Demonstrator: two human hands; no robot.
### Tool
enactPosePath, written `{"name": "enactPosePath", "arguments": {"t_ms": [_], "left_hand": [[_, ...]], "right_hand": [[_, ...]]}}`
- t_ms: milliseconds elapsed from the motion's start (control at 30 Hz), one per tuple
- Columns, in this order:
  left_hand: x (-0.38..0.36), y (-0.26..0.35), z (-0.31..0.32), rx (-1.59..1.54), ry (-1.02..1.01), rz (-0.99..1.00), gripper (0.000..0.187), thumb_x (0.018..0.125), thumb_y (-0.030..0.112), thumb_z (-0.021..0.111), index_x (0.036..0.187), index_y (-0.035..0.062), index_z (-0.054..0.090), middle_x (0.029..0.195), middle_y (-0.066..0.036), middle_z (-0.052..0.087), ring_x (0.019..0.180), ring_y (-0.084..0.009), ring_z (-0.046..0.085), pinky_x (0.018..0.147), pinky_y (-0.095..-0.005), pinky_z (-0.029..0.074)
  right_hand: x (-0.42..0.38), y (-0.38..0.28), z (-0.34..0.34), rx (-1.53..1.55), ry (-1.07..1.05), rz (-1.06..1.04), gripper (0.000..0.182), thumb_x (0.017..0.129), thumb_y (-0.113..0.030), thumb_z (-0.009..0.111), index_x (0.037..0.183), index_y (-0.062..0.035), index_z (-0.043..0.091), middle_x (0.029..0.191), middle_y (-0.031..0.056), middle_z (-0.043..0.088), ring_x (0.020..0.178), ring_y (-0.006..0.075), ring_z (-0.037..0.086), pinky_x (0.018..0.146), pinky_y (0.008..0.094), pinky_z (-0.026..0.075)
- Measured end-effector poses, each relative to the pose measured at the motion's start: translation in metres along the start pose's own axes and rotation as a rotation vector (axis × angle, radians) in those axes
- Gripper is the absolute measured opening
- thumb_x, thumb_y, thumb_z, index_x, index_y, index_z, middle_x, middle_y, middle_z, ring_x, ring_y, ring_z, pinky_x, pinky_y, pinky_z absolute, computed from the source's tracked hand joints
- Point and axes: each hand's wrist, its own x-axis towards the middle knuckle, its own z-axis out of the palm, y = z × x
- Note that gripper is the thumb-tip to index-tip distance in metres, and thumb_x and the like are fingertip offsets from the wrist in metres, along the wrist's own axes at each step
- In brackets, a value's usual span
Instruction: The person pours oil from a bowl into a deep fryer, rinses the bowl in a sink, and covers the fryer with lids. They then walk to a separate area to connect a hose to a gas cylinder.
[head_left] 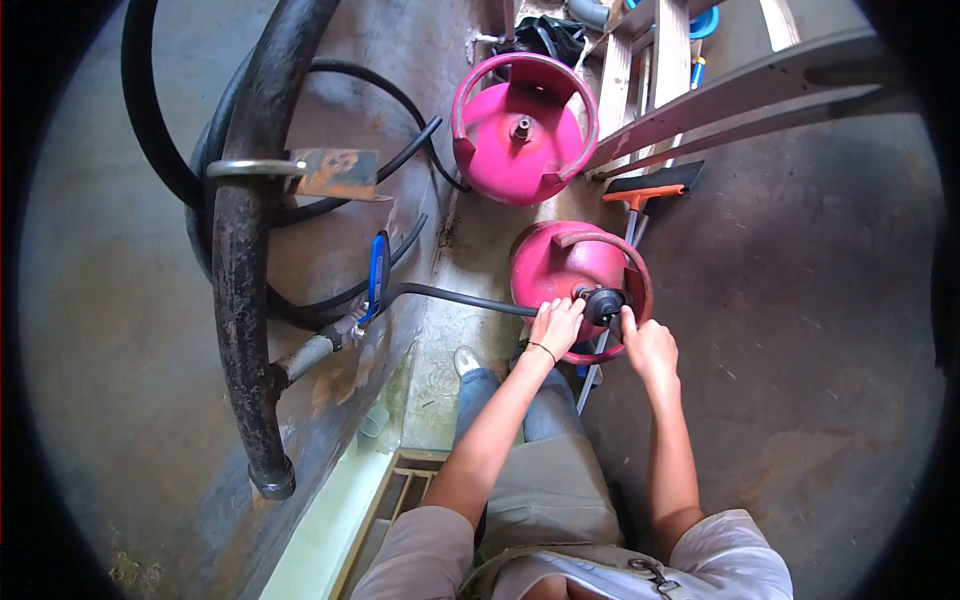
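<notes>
Head view, looking straight down: both hands sit on the black round regulator mounted on top of the nearer pink metal gas cylinder, which stands on the concrete floor just ahead of the person's knees. Left hand has a thin dark band at the wrist; its fingers curl against the regulator's left side, where the black rubber hose joins. Whether they actually clamp the regulator or just press on it, cannot tell. Right hand is on the regulator's right side, fingers bent in toward it, grip hidden by the hand itself, cannot tell how tight. Hose runs left from the regulator to a blue-handled valve on a grey pipe stub along the stained wall. Thick black painted pipe runs down that wall with a rusty metal bracket; loops of more black hose hang behind it. Second pink gas cylinder with ring handle stands farther away, apart from the first. Orange-necked broom lies just beside the near cylinder, wooden planks beyond.
</notes>
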Motion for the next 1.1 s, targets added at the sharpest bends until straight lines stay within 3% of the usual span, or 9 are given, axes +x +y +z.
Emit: {"name": "enactPosePath", "arguments": {"t_ms": [200,267,400,467,500,633,733,967,1100], "left_hand": [[-0.003,0.001,0.002,-0.036,0.019,-0.01,0.021,0.078,0.017,0.058,0.097,0.0089,0.054,0.081,-0.008,0.055,0.082,-0.0248,0.055,0.072,-0.0378,0.042],[-0.006,0.0,0.002,-0.059,0.045,-0.014,0.022,0.078,0.018,0.059,0.097,0.0088,0.054,0.081,-0.009,0.057,0.082,-0.0257,0.056,0.073,-0.0378,0.042],[-0.007,-0.002,-0.01,-0.217,-0.074,-0.179,0.023,0.079,0.022,0.059,0.094,0.0062,0.053,0.078,-0.015,0.061,0.078,-0.0321,0.06,0.072,-0.0433,0.045],[-0.003,-0.003,-0.018,-0.282,-0.143,-0.219,0.024,0.079,0.024,0.06,0.092,0.0047,0.054,0.077,-0.018,0.062,0.076,-0.0341,0.061,0.072,-0.0449,0.047],[-0.002,-0.003,-0.02,-0.305,-0.146,-0.209,0.025,0.079,0.024,0.06,0.091,0.0038,0.053,0.077,-0.019,0.062,0.075,-0.0351,0.061,0.07,-0.0455,0.048],[-0.001,0.001,-0.023,-0.314,-0.134,-0.167,0.024,0.08,0.024,0.059,0.087,0.0024,0.053,0.077,-0.018,0.062,0.074,-0.0356,0.061,0.067,-0.0449,0.049],[-0.002,0.003,-0.023,-0.322,-0.094,-0.148,0.023,0.08,0.023,0.06,0.087,0.0026,0.052,0.077,-0.017,0.062,0.074,-0.0351,0.061,0.066,-0.0445,0.049],[-0.007,-0.01,-0.02,-0.466,-0.047,-0.149,0.018,0.078,0.02,0.061,0.087,0.0049,0.057,0.079,-0.014,0.063,0.076,-0.0328,0.061,0.068,-0.0422,0.048],[-0.006,-0.032,-0.019,-0.552,-0.027,-0.103,0.017,0.074,0.019,0.065,0.086,0.0072,0.061,0.08,-0.014,0.065,0.077,-0.0306,0.063,0.07,-0.0386,0.049]], "right_hand": [[-0.012,-0.008,-0.002,-0.181,0.073,-0.218,0.046,0.084,-0.04,0.054,0.087,0.0051,0.06,0.076,0.027,0.061,0.075,0.0414,0.061,0.069,0.0462,0.05],[-0.016,-0.006,0.0,-0.216,0.131,-0.362,0.034,0.079,-0.022,0.062,0.1,0.001,0.049,0.081,0.0245,0.06,0.076,0.0406,0.061,0.066,0.0463,0.05],[-0.01,0.008,-0.005,-0.198,0.189,-0.453,0.043,0.07,-0.004,0.064,0.109,-0.0081,0.045,0.087,0.0213,0.059,0.082,0.0371,0.06,0.065,0.046,0.05],[-0.003,0.016,-0.008,-0.111,0.191,-0.488,0.044,0.071,-0.006,0.064,0.111,-0.0102,0.047,0.08,0.0187,0.059,0.079,0.0343,0.061,0.063,0.0446,0.048],[-0.007,0.008,-0.02,-0.005,0.024,-0.367,0.038,0.077,-0.013,0.063,0.112,-0.0103,0.048,0.073,0.0178,0.06,0.075,0.0337,0.062,0.062,0.0439,0.047],[0.004,0.003,-0.018,0.134,0.041,-0.28,0.032,0.087,-0.028,0.055,0.111,-0.0085,0.048,0.076,0.0203,0.062,0.074,0.0385,0.062,0.064,0.0444,0.047],[0.017,0.011,-0.007,0.094,0.046,-0.232,0.028,0.088,-0.027,0.054,0.107,-0.0074,0.048,0.078,0.0209,0.062,0.076,0.0395,0.062,0.065,0.0431,0.047],[0.0,0.004,-0.015,0.147,0.004,-0.386,0.029,0.082,-0.019,0.061,0.104,-0.0058,0.049,0.081,0.0216,0.063,0.08,0.0384,0.062,0.064,0.0418,0.047],[-0.017,-0.004,-0.002,0.052,0.033,-0.447,0.033,0.077,-0.026,0.065,0.099,-0.0065,0.049,0.079,0.021,0.063,0.076,0.038,0.062,0.064,0.0435,0.049]]}}
